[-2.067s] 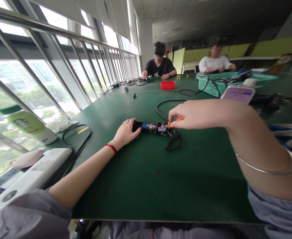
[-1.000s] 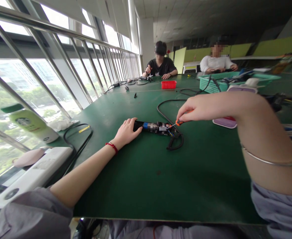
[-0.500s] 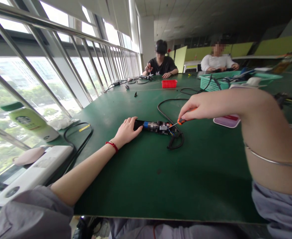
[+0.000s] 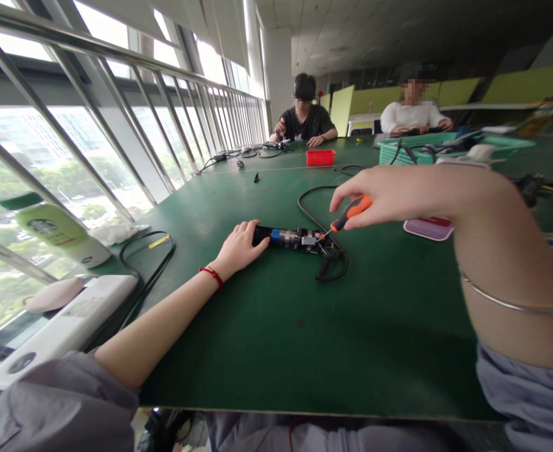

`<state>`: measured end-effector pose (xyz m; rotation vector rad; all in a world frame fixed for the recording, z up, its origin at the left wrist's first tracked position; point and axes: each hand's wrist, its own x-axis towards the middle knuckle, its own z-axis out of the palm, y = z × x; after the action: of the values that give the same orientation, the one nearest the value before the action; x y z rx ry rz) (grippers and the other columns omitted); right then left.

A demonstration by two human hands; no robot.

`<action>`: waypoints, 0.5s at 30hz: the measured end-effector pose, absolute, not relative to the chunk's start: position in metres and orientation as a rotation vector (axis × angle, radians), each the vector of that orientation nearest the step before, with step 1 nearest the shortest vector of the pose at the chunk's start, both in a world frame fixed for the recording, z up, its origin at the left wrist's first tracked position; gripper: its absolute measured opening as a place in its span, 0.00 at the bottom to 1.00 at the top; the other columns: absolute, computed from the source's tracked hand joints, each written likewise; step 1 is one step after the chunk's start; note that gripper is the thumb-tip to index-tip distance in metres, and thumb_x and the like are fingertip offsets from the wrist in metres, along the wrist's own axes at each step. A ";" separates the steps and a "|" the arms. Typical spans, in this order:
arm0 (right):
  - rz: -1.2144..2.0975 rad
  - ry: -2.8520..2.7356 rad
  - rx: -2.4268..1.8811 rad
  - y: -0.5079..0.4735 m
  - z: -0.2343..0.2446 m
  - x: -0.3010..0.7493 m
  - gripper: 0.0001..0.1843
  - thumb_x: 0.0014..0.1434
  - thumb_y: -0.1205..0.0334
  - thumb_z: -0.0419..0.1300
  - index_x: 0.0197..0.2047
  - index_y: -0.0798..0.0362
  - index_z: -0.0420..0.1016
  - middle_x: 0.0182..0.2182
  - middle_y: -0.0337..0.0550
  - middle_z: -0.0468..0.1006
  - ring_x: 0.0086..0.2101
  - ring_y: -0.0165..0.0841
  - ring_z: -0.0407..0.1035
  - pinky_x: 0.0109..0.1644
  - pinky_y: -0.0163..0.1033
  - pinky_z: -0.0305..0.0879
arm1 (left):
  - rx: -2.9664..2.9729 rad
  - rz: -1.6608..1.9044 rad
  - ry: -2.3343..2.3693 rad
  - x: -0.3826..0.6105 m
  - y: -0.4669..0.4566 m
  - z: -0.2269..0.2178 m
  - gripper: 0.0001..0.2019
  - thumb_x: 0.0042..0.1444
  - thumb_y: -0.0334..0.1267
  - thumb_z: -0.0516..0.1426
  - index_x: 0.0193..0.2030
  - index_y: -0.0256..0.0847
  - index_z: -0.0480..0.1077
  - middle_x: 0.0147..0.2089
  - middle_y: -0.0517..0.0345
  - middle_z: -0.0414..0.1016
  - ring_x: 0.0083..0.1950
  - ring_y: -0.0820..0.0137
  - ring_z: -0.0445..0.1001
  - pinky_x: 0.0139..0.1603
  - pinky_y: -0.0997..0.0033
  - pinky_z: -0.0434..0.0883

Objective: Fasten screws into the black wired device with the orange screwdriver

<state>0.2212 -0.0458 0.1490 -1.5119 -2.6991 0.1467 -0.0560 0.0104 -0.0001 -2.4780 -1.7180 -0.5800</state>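
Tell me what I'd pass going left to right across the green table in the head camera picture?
Green-capped bottle → black cable loop → left hand → wired gadget → orange screwdriver → purple phone.

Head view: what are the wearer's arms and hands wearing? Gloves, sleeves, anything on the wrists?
No gloves; both hands are bare. The left hand has a red cord bracelet at the wrist. The right hand has a thin silver bangle on its forearm. Grey sleeves end near the elbows: left sleeve, right sleeve.
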 end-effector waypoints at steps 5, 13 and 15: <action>0.128 -2.666 -1.618 -0.048 0.150 0.216 0.20 0.53 0.46 0.54 0.42 0.47 0.74 0.40 0.45 0.76 0.35 0.39 0.70 0.35 0.42 0.62 | -2.475 -0.570 -1.722 -0.056 0.010 -0.001 0.27 0.59 0.51 0.46 0.58 0.33 0.58 0.52 0.44 0.66 0.55 0.56 0.64 0.57 0.56 0.63; 0.099 -2.510 -1.892 -0.059 0.153 0.206 0.24 0.59 0.45 0.40 0.42 0.49 0.71 0.42 0.48 0.75 0.38 0.42 0.69 0.36 0.44 0.59 | -2.472 -0.562 -1.735 -0.055 0.011 0.001 0.27 0.59 0.51 0.46 0.59 0.33 0.58 0.52 0.43 0.66 0.55 0.56 0.64 0.57 0.56 0.63; 0.100 -2.548 -1.882 -0.059 0.153 0.208 0.20 0.57 0.46 0.45 0.42 0.48 0.70 0.33 0.46 0.75 0.32 0.40 0.68 0.32 0.43 0.57 | -2.476 -0.560 -1.734 -0.055 0.010 0.001 0.27 0.58 0.51 0.46 0.59 0.33 0.58 0.52 0.44 0.66 0.55 0.56 0.65 0.57 0.56 0.63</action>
<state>0.2084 -0.0589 0.1531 -1.8822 -2.5479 0.1001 -0.0554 0.0104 0.0008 -2.4758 -1.7344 -0.5599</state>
